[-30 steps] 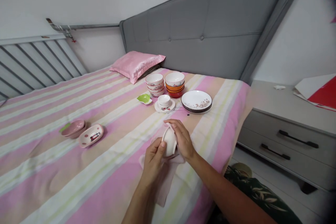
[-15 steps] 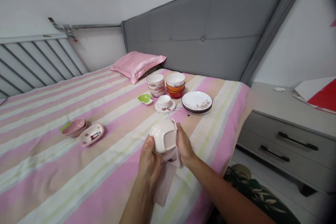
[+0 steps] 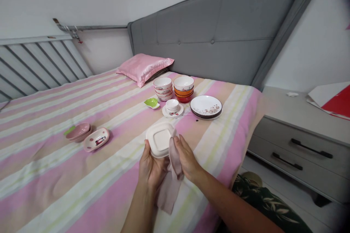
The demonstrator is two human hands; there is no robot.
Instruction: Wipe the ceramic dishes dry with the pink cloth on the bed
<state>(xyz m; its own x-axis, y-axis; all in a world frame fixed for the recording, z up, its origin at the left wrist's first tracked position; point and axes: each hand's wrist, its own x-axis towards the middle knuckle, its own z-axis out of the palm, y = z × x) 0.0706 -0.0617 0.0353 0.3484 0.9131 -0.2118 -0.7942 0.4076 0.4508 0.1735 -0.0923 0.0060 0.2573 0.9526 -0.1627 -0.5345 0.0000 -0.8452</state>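
A white squarish bowl is held up over the bed with its underside, a square foot ring, facing me. My left hand grips its lower left edge, thumb on the outside. My right hand is closed on a dusty-pink cloth and presses it over the bowl's right edge; the cloth's lower end hangs down between my wrists. Beyond the bowl stand a stack of small white cups on white saucers and a stack of white plates with dark rims.
Patterned bowls and orange-red bowls stand stacked near the headboard. A green leaf-shaped dish lies beside them. Pink dishes and an oval dish lie left. A pink pillow and nightstand are farther off.
The bowl has tilted so its underside faces me more squarely, and it has shifted slightly left with both hands. The cloth now hangs over its right edge.
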